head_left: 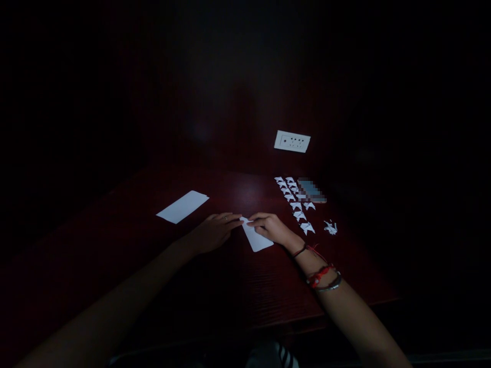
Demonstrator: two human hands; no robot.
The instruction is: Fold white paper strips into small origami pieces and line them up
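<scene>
A white sheet of paper lies on the dark red table, its far end narrow between my two hands. My left hand, with a ring on one finger, pinches the paper's far left corner with its fingertips. From the other side my right hand is closed on the same end, fingers pressed on the paper and the thumb tucked underneath. Bracelets circle my right wrist. The near end of the sheet is uncovered. Dim light hides the finer creases near my fingertips.
A small stack of white paper lies to the left. Several small folded paper pieces stand in rows at the right, beside a blurred phone-like object and a little heap of paper scraps. A wall socket is behind.
</scene>
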